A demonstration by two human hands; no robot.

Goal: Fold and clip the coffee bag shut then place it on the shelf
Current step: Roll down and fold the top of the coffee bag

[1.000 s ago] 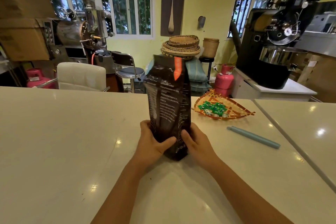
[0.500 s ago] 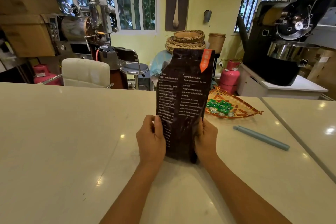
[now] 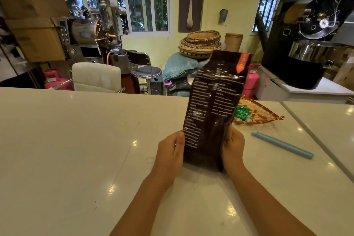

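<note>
A tall dark brown coffee bag (image 3: 212, 109) with white print and an orange tag at its top right stands on the white counter (image 3: 76, 149), leaning slightly to the right. Its broad printed face is toward me and its top is unfolded. My left hand (image 3: 170, 151) grips the bag's lower left edge, thumb on the front. On the lower right edge sits my right hand (image 3: 232, 146), fingers wrapped around the side. A long light blue bag clip (image 3: 282, 144) lies on the counter to the right of the bag, apart from both hands.
A woven tray (image 3: 258, 114) with green packets sits just behind the bag on the right. A seam (image 3: 316, 140) divides this counter from another surface at right. Behind the counter are a white chair (image 3: 96, 76), a stool, pink gas cylinders, stacked baskets and coffee roasters.
The bag has been turned from its narrow side to its broad printed face toward me, and both hands shifted from the front to its left and right edges.
</note>
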